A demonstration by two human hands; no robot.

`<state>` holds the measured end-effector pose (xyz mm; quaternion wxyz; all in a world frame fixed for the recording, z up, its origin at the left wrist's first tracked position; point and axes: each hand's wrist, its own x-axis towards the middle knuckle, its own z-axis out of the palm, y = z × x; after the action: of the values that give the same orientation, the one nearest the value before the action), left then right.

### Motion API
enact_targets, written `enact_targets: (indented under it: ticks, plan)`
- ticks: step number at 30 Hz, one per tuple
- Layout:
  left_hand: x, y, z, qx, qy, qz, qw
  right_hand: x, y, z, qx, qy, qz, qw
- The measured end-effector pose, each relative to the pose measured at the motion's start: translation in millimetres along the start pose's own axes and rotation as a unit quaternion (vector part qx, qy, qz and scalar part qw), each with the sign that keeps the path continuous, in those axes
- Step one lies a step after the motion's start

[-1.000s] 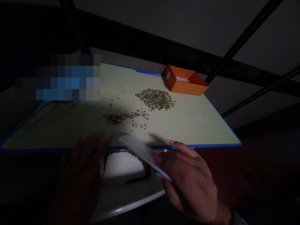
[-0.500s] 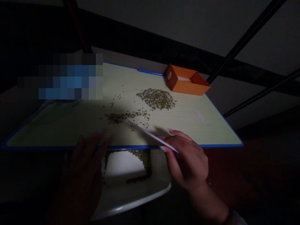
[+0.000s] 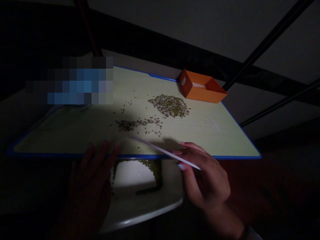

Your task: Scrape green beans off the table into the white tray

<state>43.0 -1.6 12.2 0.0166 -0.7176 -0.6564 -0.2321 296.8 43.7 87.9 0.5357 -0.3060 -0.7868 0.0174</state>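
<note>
My right hand (image 3: pixel 205 173) is closed around a thin white stick (image 3: pixel 162 150), whose far tip points left over the pale board (image 3: pixel 175 140). Just beyond that tip lies a scattered strip of small green beans (image 3: pixel 130 125), mung beans by their look, with pale grains among them. A larger pile of green beans mixed with pale grains (image 3: pixel 170 105) sits farther back. In shadow, my left hand (image 3: pixel 92 173) rests at the board's near edge, fingers stretched out and holding nothing. Below that edge, a white tray (image 3: pixel 150 213) contains green beans along its inner sides.
An orange open box (image 3: pixel 205 96) with something pale inside stands at the board's back right corner. A small patch of white grains (image 3: pixel 212 124) lies on the right side. The blue-rimmed board has a blurred-out area at back left. Dark bars rise behind it.
My right hand has drawn the stick's tip back toward the near edge, away from the bean strip. A bean now lies apart near the stick. The whole view has shifted slightly.
</note>
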Motion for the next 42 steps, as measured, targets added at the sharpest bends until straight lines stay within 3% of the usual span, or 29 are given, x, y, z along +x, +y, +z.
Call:
enact_targets:
  ticks: [8,17,22,27,30,42]
  plan:
    - [-1,-4,1.7,-0.001,0.022,0.016,1.000,3,8,7,0.077,-0.059,0.020,0.995]
    - [-1,-4,-0.2,0.000,0.017,0.004,1.000,-1,26,-11,0.165,-0.084,0.041,0.982]
    - [1,-3,0.4,0.001,0.021,0.004,1.000,4,12,-15,0.068,-0.038,0.012,0.997]
    - [0,-6,2.8,0.000,0.027,0.015,1.000,5,-10,-5,-0.045,-0.118,-0.067,0.990]
    - [-1,-9,3.6,-0.001,0.023,0.025,0.999,3,-14,3,-0.090,-0.109,-0.105,0.984]
    - [0,-7,4.7,0.004,0.034,0.010,0.999,3,9,8,-0.157,-0.010,-0.053,0.986]
